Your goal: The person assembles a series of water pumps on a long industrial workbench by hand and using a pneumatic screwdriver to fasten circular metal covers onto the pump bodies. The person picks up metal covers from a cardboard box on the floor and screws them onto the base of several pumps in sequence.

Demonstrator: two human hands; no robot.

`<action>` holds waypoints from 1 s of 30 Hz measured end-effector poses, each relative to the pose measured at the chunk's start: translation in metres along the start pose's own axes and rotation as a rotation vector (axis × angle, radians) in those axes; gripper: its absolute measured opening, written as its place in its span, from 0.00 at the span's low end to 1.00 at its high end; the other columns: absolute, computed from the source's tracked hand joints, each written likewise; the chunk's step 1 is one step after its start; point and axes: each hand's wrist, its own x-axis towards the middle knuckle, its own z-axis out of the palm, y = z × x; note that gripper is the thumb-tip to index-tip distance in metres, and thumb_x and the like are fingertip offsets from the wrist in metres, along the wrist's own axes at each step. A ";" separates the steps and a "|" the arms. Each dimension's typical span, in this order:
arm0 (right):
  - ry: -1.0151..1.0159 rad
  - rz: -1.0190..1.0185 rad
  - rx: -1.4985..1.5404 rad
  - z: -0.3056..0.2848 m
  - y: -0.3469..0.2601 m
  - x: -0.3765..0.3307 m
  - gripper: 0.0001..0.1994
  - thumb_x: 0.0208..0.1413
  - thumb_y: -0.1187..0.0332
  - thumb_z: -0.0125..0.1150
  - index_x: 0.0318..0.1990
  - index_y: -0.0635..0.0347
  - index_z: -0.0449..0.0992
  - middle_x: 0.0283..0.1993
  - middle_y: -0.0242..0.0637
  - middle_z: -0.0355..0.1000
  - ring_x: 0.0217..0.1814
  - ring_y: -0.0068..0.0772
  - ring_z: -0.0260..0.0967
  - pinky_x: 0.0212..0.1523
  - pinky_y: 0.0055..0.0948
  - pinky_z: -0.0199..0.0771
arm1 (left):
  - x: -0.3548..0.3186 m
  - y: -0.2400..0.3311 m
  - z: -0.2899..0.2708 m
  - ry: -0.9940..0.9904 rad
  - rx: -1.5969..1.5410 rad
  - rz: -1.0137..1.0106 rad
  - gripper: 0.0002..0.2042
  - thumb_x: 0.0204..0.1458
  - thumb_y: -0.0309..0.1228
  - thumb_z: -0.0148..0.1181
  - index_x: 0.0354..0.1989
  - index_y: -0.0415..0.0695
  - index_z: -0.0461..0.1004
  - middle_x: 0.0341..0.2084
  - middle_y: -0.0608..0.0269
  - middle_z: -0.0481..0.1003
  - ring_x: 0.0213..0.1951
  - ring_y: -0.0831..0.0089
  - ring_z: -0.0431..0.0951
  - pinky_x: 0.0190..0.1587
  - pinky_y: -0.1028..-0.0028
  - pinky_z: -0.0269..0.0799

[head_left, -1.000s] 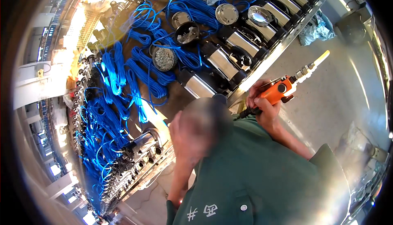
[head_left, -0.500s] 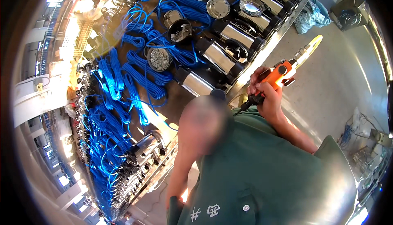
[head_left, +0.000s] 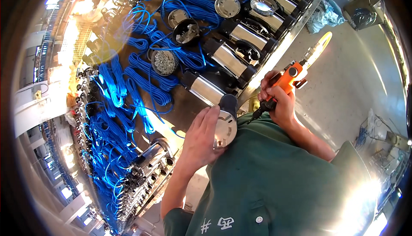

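Note:
My left hand point(head_left: 198, 139) is closed round the edge of a round metal disc point(head_left: 226, 129) with slots, held just in front of my green jacket. A dark cylindrical end piece point(head_left: 228, 103) adjoins the disc's upper edge; whether the two are joined I cannot tell. My right hand point(head_left: 279, 100) grips an orange air screwdriver point(head_left: 285, 80), its black nose angled down-left toward the jacket and a yellow hose point(head_left: 327, 40) on its upper end. Nearest to both hands lies a silver, black-ended cylindrical pump point(head_left: 206, 88) on the bench.
More pumps point(head_left: 230, 59) line the bench edge. Coils of blue cable point(head_left: 150, 75) cover much of the bench, around a bowl of small metal parts point(head_left: 165, 61) and a black bowl point(head_left: 186, 31). Metal tubes point(head_left: 156, 156) stand at lower left. Plastic bags point(head_left: 325, 15) lie beyond the bench.
My left hand and the disc, blurred over before, now show plainly. The left forearm has swung a little to the left. The right hand stays almost still with the screwdriver.

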 end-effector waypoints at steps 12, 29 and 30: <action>0.101 0.014 -0.036 -0.002 -0.002 0.009 0.17 0.43 0.76 0.48 0.45 0.62 0.66 0.34 0.36 0.64 0.26 0.23 0.59 0.31 0.26 0.64 | 0.086 -0.242 -0.011 0.790 -0.224 -0.407 0.09 0.46 0.24 0.60 0.37 0.37 0.76 0.28 0.55 0.77 0.29 0.65 0.78 0.35 0.71 0.74; 0.314 -0.058 -0.076 -0.032 -0.016 0.031 0.15 0.41 0.74 0.51 0.40 0.64 0.66 0.30 0.37 0.64 0.24 0.23 0.60 0.26 0.26 0.67 | 0.315 -0.301 -0.005 0.134 0.685 -0.095 0.06 0.46 0.23 0.55 0.30 0.37 0.77 0.34 0.45 0.75 0.37 0.51 0.78 0.38 0.59 0.76; 0.323 -0.076 -0.084 -0.036 -0.016 0.035 0.15 0.41 0.74 0.51 0.40 0.64 0.66 0.30 0.37 0.64 0.24 0.23 0.61 0.26 0.26 0.67 | 0.318 -0.299 -0.008 0.079 0.673 -0.117 0.06 0.46 0.22 0.55 0.30 0.37 0.77 0.34 0.45 0.75 0.37 0.51 0.78 0.38 0.59 0.76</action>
